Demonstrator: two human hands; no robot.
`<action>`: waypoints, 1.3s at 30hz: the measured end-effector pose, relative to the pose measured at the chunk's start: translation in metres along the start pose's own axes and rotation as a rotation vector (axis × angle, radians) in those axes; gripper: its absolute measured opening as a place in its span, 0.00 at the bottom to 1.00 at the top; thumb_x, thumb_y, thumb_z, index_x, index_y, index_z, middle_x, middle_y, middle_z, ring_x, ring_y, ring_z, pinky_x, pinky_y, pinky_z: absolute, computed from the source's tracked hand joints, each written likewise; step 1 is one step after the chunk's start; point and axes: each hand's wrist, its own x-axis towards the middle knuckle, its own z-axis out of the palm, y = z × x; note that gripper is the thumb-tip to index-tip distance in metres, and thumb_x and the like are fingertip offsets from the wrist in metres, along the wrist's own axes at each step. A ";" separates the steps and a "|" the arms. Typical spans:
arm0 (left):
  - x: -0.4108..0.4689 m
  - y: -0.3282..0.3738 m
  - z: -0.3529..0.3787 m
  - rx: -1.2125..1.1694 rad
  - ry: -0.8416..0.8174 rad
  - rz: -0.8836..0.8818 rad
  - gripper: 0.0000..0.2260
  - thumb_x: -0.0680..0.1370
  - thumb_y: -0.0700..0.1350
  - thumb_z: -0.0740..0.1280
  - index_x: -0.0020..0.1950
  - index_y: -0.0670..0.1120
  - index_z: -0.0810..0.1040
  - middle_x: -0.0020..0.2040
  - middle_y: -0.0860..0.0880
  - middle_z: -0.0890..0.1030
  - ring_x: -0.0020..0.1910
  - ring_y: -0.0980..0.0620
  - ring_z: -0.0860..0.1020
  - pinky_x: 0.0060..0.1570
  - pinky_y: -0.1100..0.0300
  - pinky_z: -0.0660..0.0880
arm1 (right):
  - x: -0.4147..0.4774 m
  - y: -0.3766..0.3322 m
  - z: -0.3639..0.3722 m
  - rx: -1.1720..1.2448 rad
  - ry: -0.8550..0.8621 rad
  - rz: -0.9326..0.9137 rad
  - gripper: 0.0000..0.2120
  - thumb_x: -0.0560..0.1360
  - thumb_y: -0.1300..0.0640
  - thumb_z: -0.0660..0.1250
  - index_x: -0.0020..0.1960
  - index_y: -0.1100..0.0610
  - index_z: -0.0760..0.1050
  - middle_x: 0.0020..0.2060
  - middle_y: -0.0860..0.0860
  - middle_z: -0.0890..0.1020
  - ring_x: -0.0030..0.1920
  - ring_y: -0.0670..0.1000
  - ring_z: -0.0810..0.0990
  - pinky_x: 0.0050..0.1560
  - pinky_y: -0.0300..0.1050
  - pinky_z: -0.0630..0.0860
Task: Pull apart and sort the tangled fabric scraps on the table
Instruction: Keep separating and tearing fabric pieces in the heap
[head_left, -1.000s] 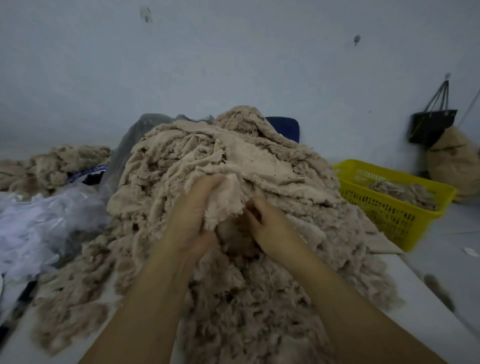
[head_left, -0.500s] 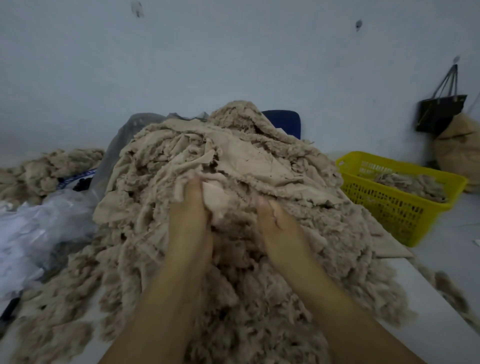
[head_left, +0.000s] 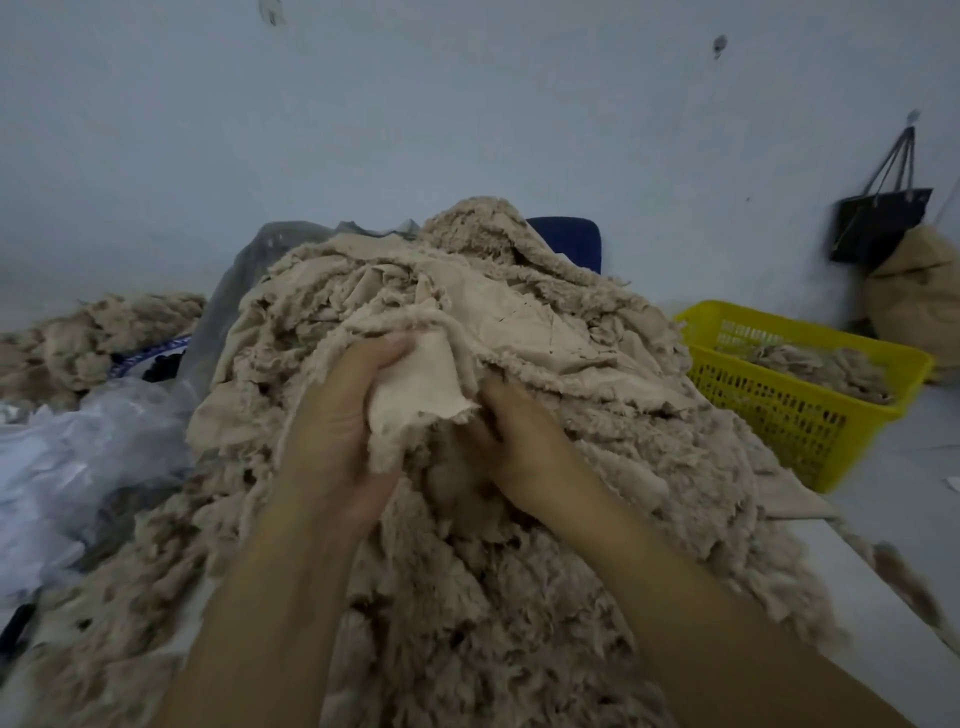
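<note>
A tall heap of tangled beige fabric scraps (head_left: 545, 322) fills the middle of the white table (head_left: 862, 587). My left hand (head_left: 332, 436) grips a smooth beige scrap (head_left: 415, 395) at the front of the heap, fingers curled over its top edge. My right hand (head_left: 519, 447) is dug into the fluffy scraps just right of that piece, its fingers buried and hidden in the fabric.
A yellow plastic basket (head_left: 810, 415) holding some beige scraps stands at the right. Crumpled clear plastic sheeting (head_left: 78, 467) lies at the left, with another beige pile (head_left: 78, 343) behind it. A black bag (head_left: 883, 223) hangs on the wall above a tan sack (head_left: 919, 296). A blue chair back (head_left: 571, 244) shows behind the heap.
Both hands pushed deep into the heap half a second ago; now they have drawn back a little, and the left hand has lifted a smooth scrap free of the front.
</note>
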 end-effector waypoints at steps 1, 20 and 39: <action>0.001 0.007 -0.004 -0.025 -0.025 0.011 0.16 0.78 0.41 0.62 0.36 0.48 0.86 0.37 0.52 0.84 0.37 0.58 0.82 0.34 0.67 0.78 | -0.001 0.005 -0.003 -0.002 -0.016 0.044 0.04 0.80 0.57 0.60 0.48 0.55 0.71 0.41 0.52 0.74 0.42 0.52 0.72 0.40 0.51 0.67; 0.022 0.003 -0.012 0.392 0.087 -0.181 0.11 0.72 0.52 0.73 0.41 0.44 0.81 0.37 0.46 0.82 0.31 0.47 0.80 0.34 0.58 0.79 | -0.011 0.016 -0.053 0.042 -0.051 -0.033 0.07 0.81 0.50 0.62 0.44 0.47 0.69 0.34 0.47 0.74 0.32 0.42 0.70 0.31 0.36 0.64; 0.017 -0.014 -0.010 0.148 0.093 -0.222 0.09 0.79 0.45 0.63 0.53 0.42 0.78 0.42 0.41 0.79 0.38 0.46 0.78 0.32 0.59 0.77 | -0.021 0.003 -0.042 0.362 -0.005 0.161 0.27 0.66 0.22 0.59 0.62 0.30 0.68 0.60 0.32 0.73 0.55 0.32 0.75 0.47 0.29 0.75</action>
